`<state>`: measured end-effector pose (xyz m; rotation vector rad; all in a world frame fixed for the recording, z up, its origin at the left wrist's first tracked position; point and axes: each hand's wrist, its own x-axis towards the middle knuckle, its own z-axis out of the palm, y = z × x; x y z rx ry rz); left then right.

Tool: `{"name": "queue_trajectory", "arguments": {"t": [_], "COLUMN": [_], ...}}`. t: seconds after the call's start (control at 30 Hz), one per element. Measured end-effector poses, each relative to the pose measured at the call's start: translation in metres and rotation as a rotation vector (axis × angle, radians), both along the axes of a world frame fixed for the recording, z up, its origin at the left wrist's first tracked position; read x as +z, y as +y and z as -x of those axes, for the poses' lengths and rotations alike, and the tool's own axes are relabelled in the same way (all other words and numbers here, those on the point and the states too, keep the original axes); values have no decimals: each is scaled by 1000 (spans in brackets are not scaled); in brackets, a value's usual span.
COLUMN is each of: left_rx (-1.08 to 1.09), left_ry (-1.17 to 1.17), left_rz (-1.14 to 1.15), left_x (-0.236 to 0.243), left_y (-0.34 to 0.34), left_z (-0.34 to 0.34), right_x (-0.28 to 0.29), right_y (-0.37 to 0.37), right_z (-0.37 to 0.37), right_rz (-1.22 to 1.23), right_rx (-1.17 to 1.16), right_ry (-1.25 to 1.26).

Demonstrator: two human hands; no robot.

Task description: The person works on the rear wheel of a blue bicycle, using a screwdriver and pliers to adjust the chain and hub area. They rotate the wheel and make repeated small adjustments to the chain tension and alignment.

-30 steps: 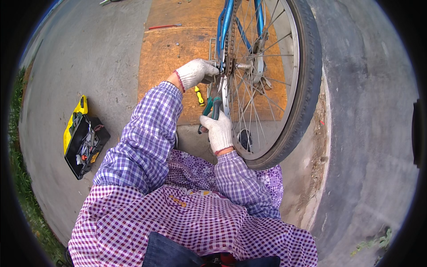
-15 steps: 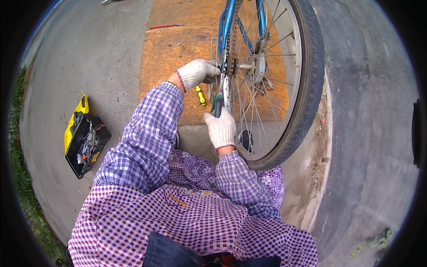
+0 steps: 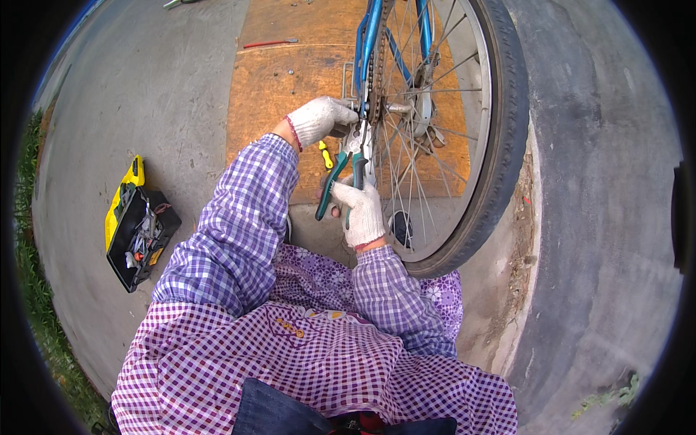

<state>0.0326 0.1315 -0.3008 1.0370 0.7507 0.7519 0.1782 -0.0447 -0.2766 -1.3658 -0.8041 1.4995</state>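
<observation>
My gloved left hand (image 3: 322,120) is closed beside the rear axle of an upturned or tilted blue bicycle (image 3: 373,32), near its chain (image 3: 375,76); what its fingertips hold is hidden. My gloved right hand (image 3: 357,216) holds green-handled pliers (image 3: 331,185), their handles spread and their jaws up by the axle, beside a silver frame part. The spoked wheel (image 3: 497,152) stands just right of both hands. A yellow screwdriver (image 3: 325,154) lies on the orange board below my left hand.
The worn orange board (image 3: 275,94) lies on concrete (image 3: 123,87), with a red-handled tool (image 3: 270,43) on it. An open black-and-yellow toolbox (image 3: 143,225) full of tools sits at the left. A cracked strip (image 3: 525,239) borders darker pavement at the right. Greenery edges the far left.
The pliers' handles came together half a second ago and now stand wide apart, swung leftward, with my right fingers looser round them. My left hand has barely moved.
</observation>
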Motion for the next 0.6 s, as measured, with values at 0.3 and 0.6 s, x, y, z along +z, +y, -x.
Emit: {"name": "queue_trajectory", "arguments": {"t": [0.3,0.6], "left_rx": [26,24], "left_ry": [74,63], "left_rz": [-46,-40], "left_x": [7,6], "left_y": [-4,-6], "left_z": [3,0], "right_x": [-9,-22], "right_y": [-7,-2], "right_z": [4,-2], "right_rz": [-1,-103], "right_rx": [-12,53], "right_ry": [-230,-746]}}
